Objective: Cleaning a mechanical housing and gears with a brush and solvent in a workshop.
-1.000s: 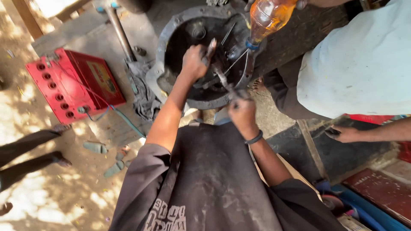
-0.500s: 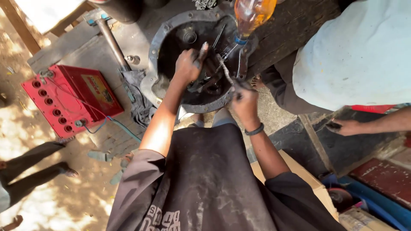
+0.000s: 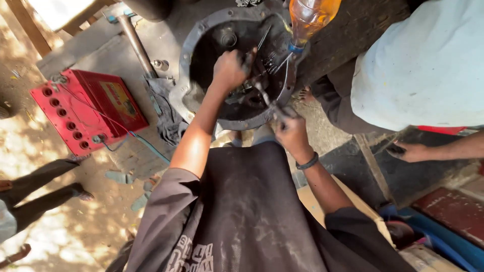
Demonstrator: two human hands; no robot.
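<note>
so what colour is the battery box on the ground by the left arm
Red, with a yellow label on its side; the battery box shows in the head view.

A rectangular yellow label (image 3: 117,98) lies on the red boxy battery (image 3: 85,110), at nine o'clock on the ground.

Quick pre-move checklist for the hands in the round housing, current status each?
1. Left hand gripping inside housing: ok, fist closed on a part, which part cannot tell.
2. Right hand on tool: ok, held at the housing's lower rim.
3. Tool tip seated: cannot tell, hidden.
4. Bottle over housing: ok, tilted neck down, held from above.
5. Battery clear of hands: ok, off to the left, wire attached.
</note>
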